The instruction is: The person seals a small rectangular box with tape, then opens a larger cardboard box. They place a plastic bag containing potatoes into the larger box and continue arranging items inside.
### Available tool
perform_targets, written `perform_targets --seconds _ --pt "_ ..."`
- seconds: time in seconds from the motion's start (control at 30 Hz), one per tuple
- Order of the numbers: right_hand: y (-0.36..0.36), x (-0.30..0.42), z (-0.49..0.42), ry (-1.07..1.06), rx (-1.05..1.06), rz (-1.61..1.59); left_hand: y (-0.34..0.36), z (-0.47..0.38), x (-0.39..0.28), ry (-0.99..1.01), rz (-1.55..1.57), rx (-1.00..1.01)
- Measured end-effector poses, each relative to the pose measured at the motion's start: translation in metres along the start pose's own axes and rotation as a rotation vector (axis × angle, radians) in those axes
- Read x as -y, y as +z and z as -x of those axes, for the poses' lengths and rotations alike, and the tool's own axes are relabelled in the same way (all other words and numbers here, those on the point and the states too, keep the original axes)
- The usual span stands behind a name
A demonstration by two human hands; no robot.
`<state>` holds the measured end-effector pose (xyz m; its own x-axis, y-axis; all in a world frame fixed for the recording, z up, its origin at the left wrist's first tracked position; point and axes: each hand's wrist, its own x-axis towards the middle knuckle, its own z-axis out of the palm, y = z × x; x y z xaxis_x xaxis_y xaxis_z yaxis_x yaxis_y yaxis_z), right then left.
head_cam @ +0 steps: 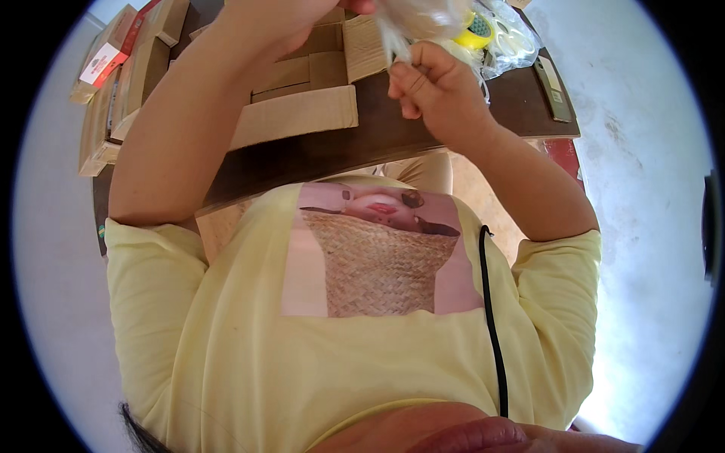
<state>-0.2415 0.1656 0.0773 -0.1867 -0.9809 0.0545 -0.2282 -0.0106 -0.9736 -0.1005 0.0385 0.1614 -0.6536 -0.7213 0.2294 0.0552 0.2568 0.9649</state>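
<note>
My right hand (439, 85) pinches the gathered end of a clear plastic bag (422, 17) between thumb and fingers. The bag runs out of the picture at the top, and what it holds cannot be made out. My left hand (317, 17) is at the top edge, partly cut off. Its fingertips are beside the bag, but its grip is hidden. Below the hands, an open cardboard box (300, 110) stands on the dark brown table (272, 164) with its flaps spread. I see cardboard inside it.
At left, several cardboard boxes (99, 136) are stacked, one with a red and white box (107, 59) among them. To the right lie a yellow tape roll (473, 37), white-handled scissors (507, 34) amid clear plastic, and a phone-like device (552, 90) near the table's edge.
</note>
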Motion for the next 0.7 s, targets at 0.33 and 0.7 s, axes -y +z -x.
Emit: perform_targets --seconds 0.33,0.7 --pt "-0.032 0.022 0.003 -0.359 -0.056 0.521 -0.021 0.000 0.028 -0.014 -0.477 0.173" --pt "-0.056 0.041 -0.013 -0.651 0.029 0.619 -0.034 0.010 0.017 0.415 -0.532 0.558"
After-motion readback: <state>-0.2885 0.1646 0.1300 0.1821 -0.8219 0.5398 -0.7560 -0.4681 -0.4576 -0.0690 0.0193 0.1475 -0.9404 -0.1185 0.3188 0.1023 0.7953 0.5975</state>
